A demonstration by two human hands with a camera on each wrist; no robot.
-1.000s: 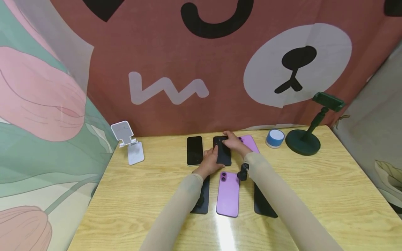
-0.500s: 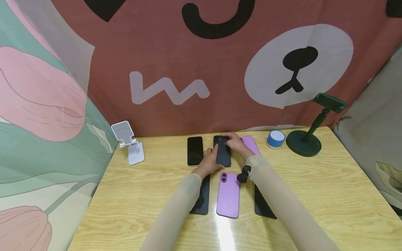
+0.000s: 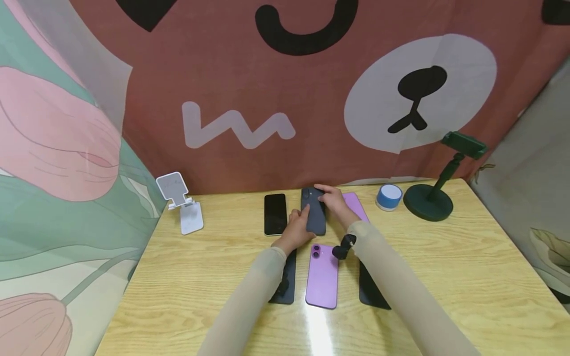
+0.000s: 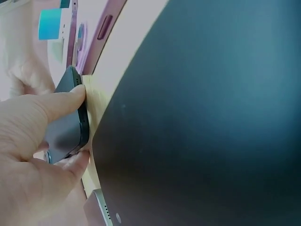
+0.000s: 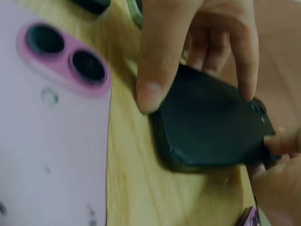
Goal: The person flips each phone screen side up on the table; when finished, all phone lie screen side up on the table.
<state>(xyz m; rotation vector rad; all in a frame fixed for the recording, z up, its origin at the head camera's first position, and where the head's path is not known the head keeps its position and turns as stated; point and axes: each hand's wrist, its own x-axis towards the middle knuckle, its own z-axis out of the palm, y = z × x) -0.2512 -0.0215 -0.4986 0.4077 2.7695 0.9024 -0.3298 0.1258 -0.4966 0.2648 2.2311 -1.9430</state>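
Observation:
A dark smartphone (image 3: 316,217) lies back up at the back of the table, its camera end away from me and tilted slightly up. My left hand (image 3: 296,228) grips its near end; in the left wrist view the thumb (image 4: 70,96) and a finger hold opposite long edges. My right hand (image 3: 334,201) pinches the far right edge by the camera, as the right wrist view shows with its thumb (image 5: 280,141). Directly in front lies a purple smartphone (image 3: 321,282), back up, with two lenses. Another purple phone (image 3: 354,202) is partly hidden behind my right hand.
A black-screened phone (image 3: 275,213) lies just left of the hands. Dark phones lie under my left forearm (image 3: 251,296) and right forearm (image 3: 405,282). A white folding phone stand (image 3: 191,217) is at left; a blue-and-white cylinder (image 3: 389,197) and a green stand (image 3: 429,201) are at right.
The far end of the dark phone has come up a little and its back catches more light. My left hand has barely moved; the right fingers have shifted slightly along the edge.

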